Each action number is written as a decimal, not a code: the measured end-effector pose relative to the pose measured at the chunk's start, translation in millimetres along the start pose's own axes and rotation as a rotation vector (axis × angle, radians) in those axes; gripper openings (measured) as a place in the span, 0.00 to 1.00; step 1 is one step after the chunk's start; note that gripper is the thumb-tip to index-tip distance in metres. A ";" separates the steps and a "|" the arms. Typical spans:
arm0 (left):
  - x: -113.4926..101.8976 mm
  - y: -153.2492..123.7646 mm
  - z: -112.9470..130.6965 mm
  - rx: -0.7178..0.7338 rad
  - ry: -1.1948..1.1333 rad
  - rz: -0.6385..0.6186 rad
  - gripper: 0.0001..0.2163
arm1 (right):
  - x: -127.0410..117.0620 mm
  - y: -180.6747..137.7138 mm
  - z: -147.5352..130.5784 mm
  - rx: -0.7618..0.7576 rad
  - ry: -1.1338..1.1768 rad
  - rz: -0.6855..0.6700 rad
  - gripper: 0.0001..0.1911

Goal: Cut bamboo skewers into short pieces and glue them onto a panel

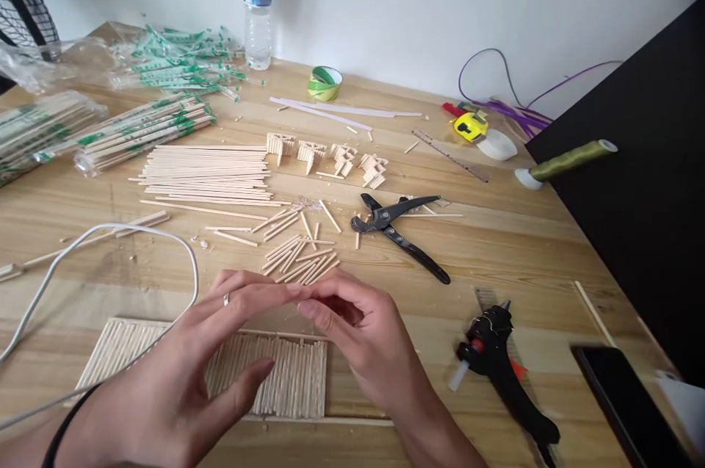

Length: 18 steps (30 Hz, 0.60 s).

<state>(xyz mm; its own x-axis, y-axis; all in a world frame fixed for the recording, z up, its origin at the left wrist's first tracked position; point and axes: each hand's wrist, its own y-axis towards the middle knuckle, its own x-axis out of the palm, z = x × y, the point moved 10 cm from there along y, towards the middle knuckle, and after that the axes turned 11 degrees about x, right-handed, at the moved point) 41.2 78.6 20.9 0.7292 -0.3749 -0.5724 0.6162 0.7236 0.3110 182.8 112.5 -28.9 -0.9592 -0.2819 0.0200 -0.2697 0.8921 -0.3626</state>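
My left hand (187,354), with a ring on one finger, stretches over a panel of glued wooden sticks (297,380). Its fingers are extended, the thumb is apart, and its fingertips meet those of my right hand. My right hand (366,328) is above the panel's far right corner, thumb and fingers pinched together. Whatever lies in that pinch, if anything, is hidden. Just beyond the hands is a loose pile of short cut sticks (300,256). A white cable (192,262) crosses the panel and passes by my left wrist.
Black cutting pliers (391,222) lie behind my right hand; a glue gun (490,358) and phone (622,402) are at right. Long sticks (203,173), small stacked stick pieces (311,153), wrapped bundles (143,130), a bottle (257,12), tape roll (324,84) and tape measure (471,126) stand farther back.
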 end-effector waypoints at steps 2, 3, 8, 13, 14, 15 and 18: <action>0.5 0.7 1.3 0.016 0.026 -0.010 0.29 | -1.3 -1.1 -3.6 -0.033 0.017 0.001 0.05; 0.7 0.8 1.5 0.021 0.032 -0.012 0.29 | -1.6 -1.9 -5.5 -0.049 0.008 -0.001 0.05; 1.4 -0.3 0.4 0.019 0.019 -0.016 0.28 | -1.9 -5.2 -13.4 -0.104 -0.079 -0.017 0.08; 2.2 -2.1 -1.0 0.012 -0.029 -0.010 0.29 | 0.4 -6.2 -19.6 -0.149 -0.137 -0.039 0.11; 2.0 -2.1 -1.5 0.011 -0.035 -0.003 0.29 | 1.0 -6.3 -19.4 -0.150 -0.145 -0.039 0.11; 1.9 -1.9 -1.9 0.010 -0.039 0.002 0.29 | 1.3 -6.3 -18.9 -0.148 -0.151 -0.034 0.11; 0.6 -1.5 -3.8 0.002 -0.033 0.019 0.29 | 0.8 -7.0 -17.8 -0.152 -0.159 -0.008 0.09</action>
<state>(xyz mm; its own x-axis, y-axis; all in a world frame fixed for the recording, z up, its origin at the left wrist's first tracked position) 39.6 79.5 17.2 0.7503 -0.3804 -0.5407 0.6028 0.7295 0.3232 182.4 112.2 -9.7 -0.9348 -0.3307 -0.1297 -0.2984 0.9292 -0.2181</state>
